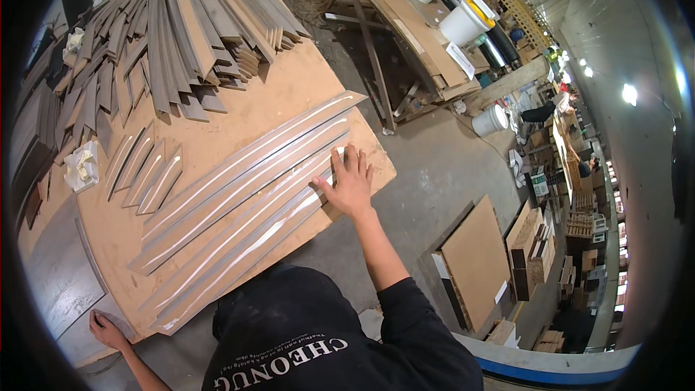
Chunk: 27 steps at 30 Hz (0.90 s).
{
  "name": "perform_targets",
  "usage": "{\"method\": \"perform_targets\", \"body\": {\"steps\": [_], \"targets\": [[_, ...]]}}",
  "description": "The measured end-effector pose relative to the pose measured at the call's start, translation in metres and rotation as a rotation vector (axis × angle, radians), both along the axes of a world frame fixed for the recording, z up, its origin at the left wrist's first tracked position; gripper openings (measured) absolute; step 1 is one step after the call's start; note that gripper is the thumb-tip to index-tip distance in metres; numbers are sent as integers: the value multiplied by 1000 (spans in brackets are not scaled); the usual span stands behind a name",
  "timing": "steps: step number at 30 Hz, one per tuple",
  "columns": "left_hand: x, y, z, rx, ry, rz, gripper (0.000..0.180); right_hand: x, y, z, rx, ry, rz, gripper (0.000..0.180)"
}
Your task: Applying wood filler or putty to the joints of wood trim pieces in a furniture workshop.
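Several long grey strips [246,203] with shiny wet streaks lie side by side across a brown board table [289,90]. My right hand [347,182] lies flat and open on the far ends of these strips, near the table's right edge. My left hand [107,330] rests with spread fingers on a grey panel [61,282] at the table's near left corner. Neither hand holds anything.
Short glossy strips [145,170] lie left of the long ones. A large heap of grey strips [181,29] fills the table's far side. A white rag [81,165] sits at left. White buckets [463,18], stacked boards [474,261] and distant people stand to the right.
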State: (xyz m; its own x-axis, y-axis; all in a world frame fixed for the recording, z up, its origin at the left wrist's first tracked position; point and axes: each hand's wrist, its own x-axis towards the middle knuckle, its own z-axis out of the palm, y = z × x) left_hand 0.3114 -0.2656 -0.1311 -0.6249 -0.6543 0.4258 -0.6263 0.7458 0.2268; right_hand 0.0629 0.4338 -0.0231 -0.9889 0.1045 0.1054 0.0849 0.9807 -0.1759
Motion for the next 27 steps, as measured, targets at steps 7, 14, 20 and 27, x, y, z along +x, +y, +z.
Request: {"method": "perform_targets", "body": {"steps": [7, 14, 20, 27], "targets": [[0, 1, 2, 4, -6, 4, 29, 14, -17, 5, -16, -2, 153, 73], [-2, 4, 5, -4, -6, -2, 29, -4, 5, 3, -1, -10, -3, 74], [-3, 8, 6, 5, 20, 1, 29, 8, -13, -1, 10, 2, 57, 72], [-7, 13, 7, 26, 69, -11, 27, 30, -47, 1, -20, 13, 73, 71]]}}
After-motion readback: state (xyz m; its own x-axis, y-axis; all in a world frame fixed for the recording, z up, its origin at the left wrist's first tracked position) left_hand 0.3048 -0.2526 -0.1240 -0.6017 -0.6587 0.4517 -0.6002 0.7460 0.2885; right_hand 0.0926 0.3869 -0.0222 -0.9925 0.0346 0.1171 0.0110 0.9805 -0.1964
